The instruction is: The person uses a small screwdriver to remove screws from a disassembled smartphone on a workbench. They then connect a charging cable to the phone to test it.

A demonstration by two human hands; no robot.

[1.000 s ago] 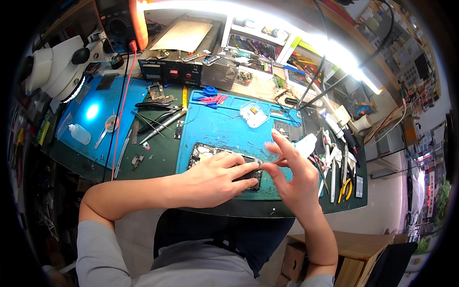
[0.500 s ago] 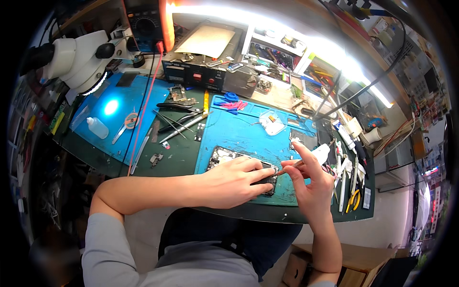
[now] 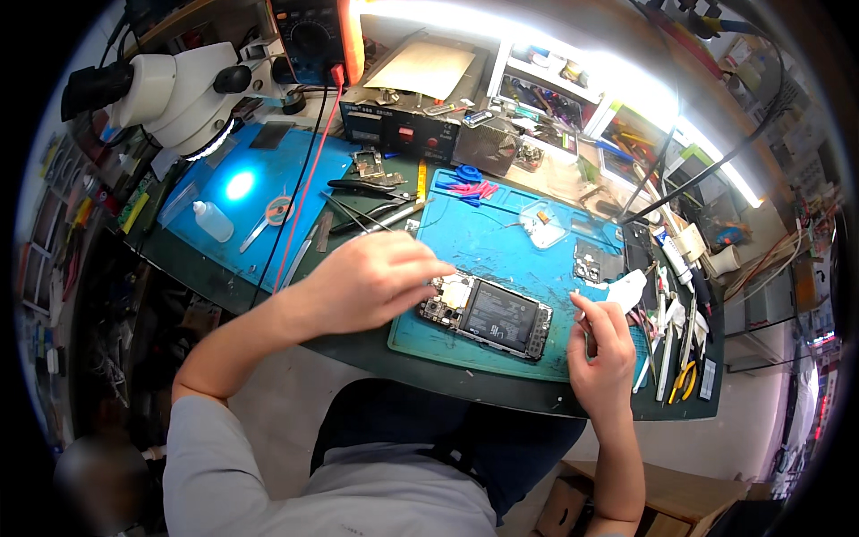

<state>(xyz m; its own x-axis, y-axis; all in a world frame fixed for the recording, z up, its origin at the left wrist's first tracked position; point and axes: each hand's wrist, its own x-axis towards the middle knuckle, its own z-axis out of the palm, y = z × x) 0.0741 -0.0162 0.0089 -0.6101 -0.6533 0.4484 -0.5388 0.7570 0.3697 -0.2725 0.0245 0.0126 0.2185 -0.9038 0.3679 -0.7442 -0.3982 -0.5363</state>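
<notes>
An opened smartphone lies on the blue work mat, its black battery and circuit board exposed. My left hand is raised over the board end of the phone, thumb and fingers pressed together. Whatever may be between its fingertips is too small to make out. To the right of the phone, apart from it, my right hand has its fingers closed round a slim screwdriver, mostly hidden by the fingers. Just beyond that hand is a white object whose kind I cannot tell.
Tweezers and pliers-like black tools lie left of the mat. Pink and blue picks and a clear dish are at its far side. Yellow-handled cutters lie right. A microscope and multimeter stand at the back left.
My left hand has lifted off the phone and moved left to its board end, uncovering the battery. My right hand has drawn the screwdriver away from the phone. The whole view has shifted slightly.
</notes>
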